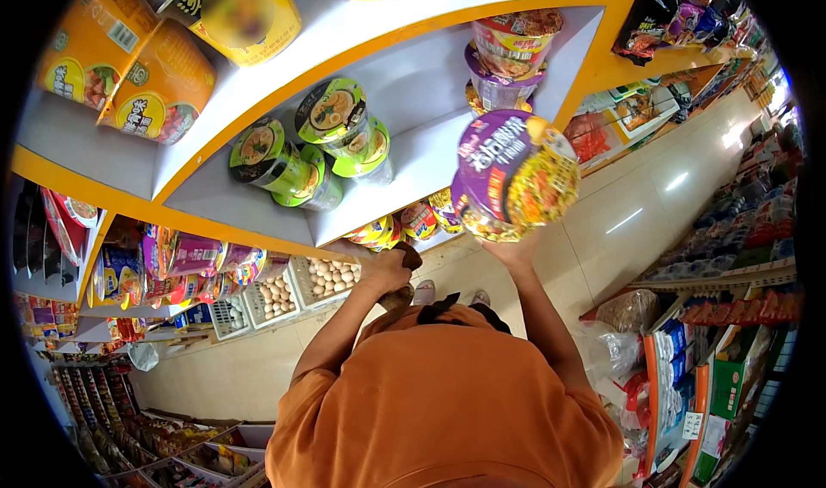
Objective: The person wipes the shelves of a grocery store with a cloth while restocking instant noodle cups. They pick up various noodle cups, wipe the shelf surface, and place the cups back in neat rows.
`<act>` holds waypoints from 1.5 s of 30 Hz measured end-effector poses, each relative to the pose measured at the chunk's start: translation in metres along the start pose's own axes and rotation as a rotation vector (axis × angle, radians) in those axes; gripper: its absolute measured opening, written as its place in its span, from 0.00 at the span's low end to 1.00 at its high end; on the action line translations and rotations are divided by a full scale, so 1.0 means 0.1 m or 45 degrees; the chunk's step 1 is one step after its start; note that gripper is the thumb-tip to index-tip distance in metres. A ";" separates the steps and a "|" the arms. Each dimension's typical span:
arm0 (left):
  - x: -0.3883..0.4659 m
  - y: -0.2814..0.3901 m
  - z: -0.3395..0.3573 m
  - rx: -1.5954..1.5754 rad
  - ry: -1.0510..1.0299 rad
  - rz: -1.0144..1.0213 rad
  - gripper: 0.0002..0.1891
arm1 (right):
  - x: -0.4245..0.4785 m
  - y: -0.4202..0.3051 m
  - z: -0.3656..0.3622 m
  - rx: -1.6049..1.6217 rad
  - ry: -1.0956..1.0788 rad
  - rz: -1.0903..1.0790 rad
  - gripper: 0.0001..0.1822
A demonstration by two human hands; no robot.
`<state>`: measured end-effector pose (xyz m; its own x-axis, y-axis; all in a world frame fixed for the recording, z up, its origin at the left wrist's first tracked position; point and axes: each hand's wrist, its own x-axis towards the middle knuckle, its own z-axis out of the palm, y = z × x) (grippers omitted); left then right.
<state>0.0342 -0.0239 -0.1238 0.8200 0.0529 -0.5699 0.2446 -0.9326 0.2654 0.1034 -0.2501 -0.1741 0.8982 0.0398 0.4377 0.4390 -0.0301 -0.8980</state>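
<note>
My right hand [515,250] holds up a purple instant-noodle tub [503,165] from below, its printed lid turned towards me. A second purple rim shows at its left side, so it may be a stack of two. My left hand [386,271] is closed around a brown cloth [396,299], just below the shelf's front edge. On the curved white shelf [413,149] in front of me stand several green-lidded noodle tubs [332,110] in stacks. A stack with a red-lidded tub [518,42] on top of purple ones stands at the shelf's right end.
Orange tubs [158,81] and a yellow tub [248,17] fill the shelf above. Egg crates [276,301] sit on the floor below left. Bagged goods hang at the upper right [652,20]. Shelving with packages [677,365] stands at the right, beside the tiled aisle [645,178].
</note>
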 end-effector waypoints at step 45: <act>-0.05 -0.57 -0.24 0.083 -0.004 0.257 0.24 | 1.10 0.69 1.10 0.018 0.032 0.116 0.61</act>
<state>0.0286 0.0376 -0.1180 0.8474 -0.1384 -0.5126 0.0416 -0.9452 0.3239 0.2296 -0.1380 -0.1930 0.9347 0.0127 0.3553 0.3555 -0.0185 -0.9345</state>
